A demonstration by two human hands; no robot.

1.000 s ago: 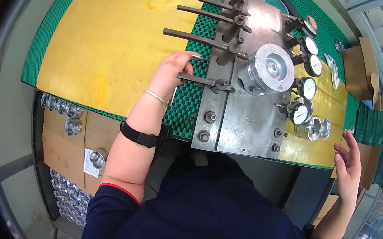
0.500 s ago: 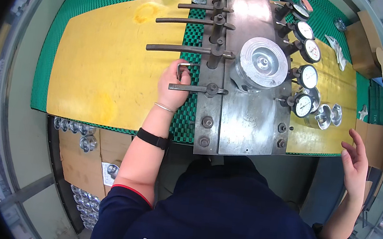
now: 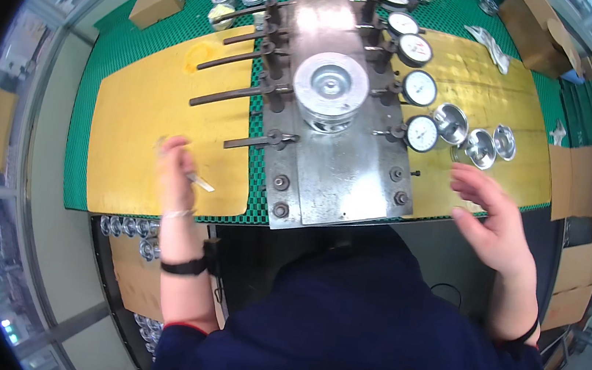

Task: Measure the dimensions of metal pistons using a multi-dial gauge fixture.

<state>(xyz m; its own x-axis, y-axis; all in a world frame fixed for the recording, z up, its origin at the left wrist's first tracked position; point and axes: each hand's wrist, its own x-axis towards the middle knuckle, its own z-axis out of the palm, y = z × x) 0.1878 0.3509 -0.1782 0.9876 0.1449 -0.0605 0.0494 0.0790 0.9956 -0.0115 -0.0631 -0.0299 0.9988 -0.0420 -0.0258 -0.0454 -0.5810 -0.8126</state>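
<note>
Workbench covered by green mesh mat [image 3: 151,41]; yellow sheets [image 3: 141,122] laid under the left hand [image 3: 176,167], steel fixture plate [image 3: 342,168] between hands, shiny cups [image 3: 478,144] above the right hand [image 3: 492,216].

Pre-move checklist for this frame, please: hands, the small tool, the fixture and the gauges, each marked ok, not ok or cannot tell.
1. Left hand holds a thin metal tool over the yellow mat: ok.
2. Right hand open, holding nothing: ok.
3. Both hands off the steel fixture plate: ok.
4. Round silver part seated on the plate: ok.
5. Dial gauges lined along the plate's right edge: ok.
6. Gauge readings: cannot tell.
</note>
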